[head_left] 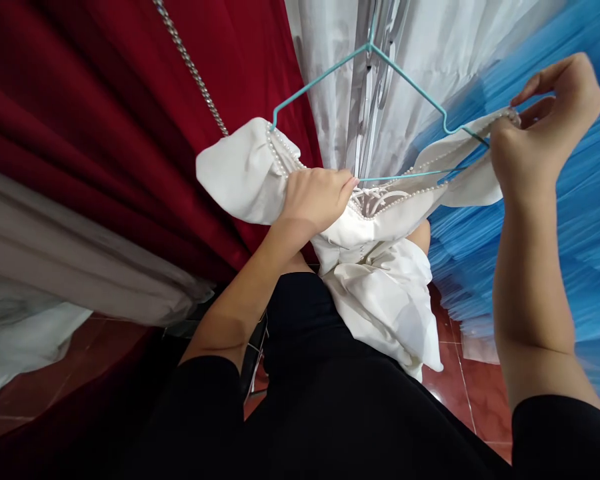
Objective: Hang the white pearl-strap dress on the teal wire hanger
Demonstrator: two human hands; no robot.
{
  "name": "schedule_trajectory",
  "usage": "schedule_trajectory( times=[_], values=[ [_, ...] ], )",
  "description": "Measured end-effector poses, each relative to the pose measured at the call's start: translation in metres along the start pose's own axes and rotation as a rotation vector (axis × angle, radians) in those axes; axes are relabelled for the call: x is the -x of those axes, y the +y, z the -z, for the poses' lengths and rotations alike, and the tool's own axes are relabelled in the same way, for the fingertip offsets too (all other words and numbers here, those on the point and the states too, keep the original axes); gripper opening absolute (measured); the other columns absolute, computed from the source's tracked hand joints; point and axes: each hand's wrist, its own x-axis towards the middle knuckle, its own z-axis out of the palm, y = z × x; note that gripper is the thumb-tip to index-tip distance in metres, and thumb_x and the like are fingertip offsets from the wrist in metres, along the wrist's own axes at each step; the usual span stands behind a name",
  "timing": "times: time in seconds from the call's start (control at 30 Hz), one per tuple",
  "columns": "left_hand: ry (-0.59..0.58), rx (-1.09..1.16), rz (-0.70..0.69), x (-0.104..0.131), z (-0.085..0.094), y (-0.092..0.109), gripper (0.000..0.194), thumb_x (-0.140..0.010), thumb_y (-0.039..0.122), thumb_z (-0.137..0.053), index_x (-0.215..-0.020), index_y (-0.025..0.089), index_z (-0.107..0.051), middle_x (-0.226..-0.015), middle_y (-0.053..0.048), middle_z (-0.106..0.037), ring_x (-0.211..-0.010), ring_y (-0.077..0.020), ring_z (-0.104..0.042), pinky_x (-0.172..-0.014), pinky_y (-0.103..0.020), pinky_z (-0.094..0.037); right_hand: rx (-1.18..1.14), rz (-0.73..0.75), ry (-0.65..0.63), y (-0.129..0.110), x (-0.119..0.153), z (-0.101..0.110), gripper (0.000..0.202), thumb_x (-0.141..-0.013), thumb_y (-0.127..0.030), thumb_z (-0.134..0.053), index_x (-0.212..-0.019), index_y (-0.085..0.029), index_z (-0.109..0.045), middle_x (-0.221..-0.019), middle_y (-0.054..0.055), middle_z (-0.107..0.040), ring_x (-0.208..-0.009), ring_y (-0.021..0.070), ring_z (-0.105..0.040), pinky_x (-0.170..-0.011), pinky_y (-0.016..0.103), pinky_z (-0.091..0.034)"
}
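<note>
A white dress with pearl-beaded edges and a laced part hangs from a thin turquoise hanger. Wrapped over the beaded neckline and the hanger's lower bar is my left hand, its fingers closed. At the far end of the hanger, my right hand pinches the beaded edge of the dress's right sleeve. The other sleeve spreads out to the left of my left hand. Below, the skirt lies bunched over my lap.
Dark red fabric hangs on the left with a beaded strand. Pale fabric is at the lower left. White garments hang behind the hanger, blue tulle on the right. Red floor tiles show below.
</note>
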Motion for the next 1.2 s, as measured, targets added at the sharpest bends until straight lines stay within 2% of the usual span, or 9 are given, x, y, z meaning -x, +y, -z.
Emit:
schedule_trajectory(
  times=[0.2, 0.37, 0.47, 0.57, 0.73, 0.87, 0.97, 1.1, 1.2],
  values=[
    [-0.012, -0.023, -0.003, -0.003, -0.004, 0.002, 0.040, -0.106, 0.041, -0.046, -0.081, 0.021, -0.069, -0.077, -0.010, -0.073, -0.078, -0.0306, -0.071, -0.071, -0.039, -0.045, -0.107, 0.021, -0.187, -0.050, 0.004, -0.015, 0.024, -0.068, -0.005, -0.052, -0.076, -0.028, -0.049, -0.085, 0.004, -0.065, -0.068, 0.0184, -0.054, -0.059, 0.035, -0.042],
    [-0.053, -0.051, 0.028, -0.004, -0.004, 0.007, 0.037, -0.107, 0.038, -0.043, -0.089, 0.019, -0.071, -0.086, -0.013, -0.075, -0.088, -0.0345, -0.072, -0.078, -0.043, -0.047, -0.213, 0.123, -0.030, -0.087, 0.025, -0.023, 0.016, -0.083, -0.008, -0.052, -0.088, -0.022, -0.059, -0.095, 0.009, -0.067, -0.090, 0.0219, -0.063, -0.083, 0.037, -0.054],
    [-0.041, -0.032, 0.036, -0.004, -0.006, 0.008, 0.032, -0.106, 0.035, -0.046, -0.093, 0.020, -0.072, -0.091, -0.014, -0.076, -0.093, -0.0347, -0.073, -0.085, -0.045, -0.048, -0.099, 0.155, -0.335, -0.094, 0.049, -0.041, 0.006, -0.095, -0.024, -0.054, -0.097, -0.023, -0.060, -0.099, 0.008, -0.068, -0.097, 0.0229, -0.064, -0.089, 0.037, -0.052],
    [-0.006, -0.029, 0.008, -0.003, -0.010, 0.005, 0.031, -0.105, 0.032, -0.045, -0.096, 0.020, -0.072, -0.093, -0.013, -0.077, -0.094, -0.0324, -0.072, -0.089, -0.044, -0.049, 0.027, 0.023, -0.596, -0.087, 0.074, -0.069, 0.037, -0.107, -0.047, -0.042, -0.084, -0.023, -0.059, -0.078, 0.006, -0.065, -0.082, 0.0223, -0.063, -0.084, 0.038, -0.049],
    [-0.007, 0.073, -0.065, 0.002, -0.006, -0.006, 0.031, -0.104, 0.029, -0.048, -0.126, 0.021, -0.068, -0.123, -0.011, -0.075, -0.116, -0.0312, -0.068, -0.107, -0.049, -0.046, 0.149, -0.026, -0.512, -0.084, 0.096, -0.099, 0.055, -0.109, -0.042, -0.034, -0.060, -0.021, -0.044, -0.059, 0.004, -0.053, -0.070, 0.0203, -0.056, -0.086, 0.041, -0.041],
    [0.243, 0.239, -0.065, 0.010, 0.006, -0.029, 0.037, -0.101, 0.033, -0.056, -0.137, 0.030, -0.061, -0.154, -0.004, -0.056, -0.157, -0.0296, -0.032, -0.128, -0.053, -0.028, 0.105, -0.029, -0.465, -0.091, 0.098, -0.094, 0.054, -0.110, -0.044, -0.033, -0.061, -0.021, -0.043, -0.060, 0.004, -0.053, -0.070, 0.0192, -0.052, -0.083, 0.040, -0.038],
    [0.483, 0.317, 0.045, 0.010, 0.009, -0.055, 0.048, -0.094, 0.033, -0.066, -0.141, 0.033, -0.055, -0.160, 0.000, -0.047, -0.165, -0.0288, -0.007, -0.132, -0.054, -0.017, 0.054, -0.031, -0.471, -0.091, 0.098, -0.090, 0.057, -0.111, -0.048, -0.030, -0.062, -0.021, -0.041, -0.060, 0.004, -0.050, -0.071, 0.0190, -0.050, -0.085, 0.040, -0.037],
    [0.686, 0.429, 0.075, -0.001, 0.012, -0.078, 0.025, -0.094, 0.018, -0.057, -0.118, 0.023, -0.063, -0.124, -0.005, -0.067, -0.130, -0.0262, -0.058, -0.119, -0.049, -0.041, 0.042, -0.042, -0.505, -0.090, 0.096, -0.083, 0.057, -0.110, -0.052, -0.035, -0.062, -0.021, -0.039, -0.060, 0.003, -0.048, -0.074, 0.0203, -0.051, -0.085, 0.040, -0.035],
    [0.836, 0.473, 0.055, -0.011, 0.025, -0.088, 0.010, -0.094, 0.016, -0.057, -0.102, 0.021, -0.060, -0.104, -0.002, -0.067, -0.099, -0.0205, -0.069, -0.097, -0.044, -0.055, 0.024, -0.024, -0.508, -0.091, 0.095, -0.077, 0.059, -0.109, -0.057, -0.035, -0.062, -0.021, -0.041, -0.060, 0.004, -0.049, -0.075, 0.0207, -0.051, -0.085, 0.040, -0.035]
  ],
)
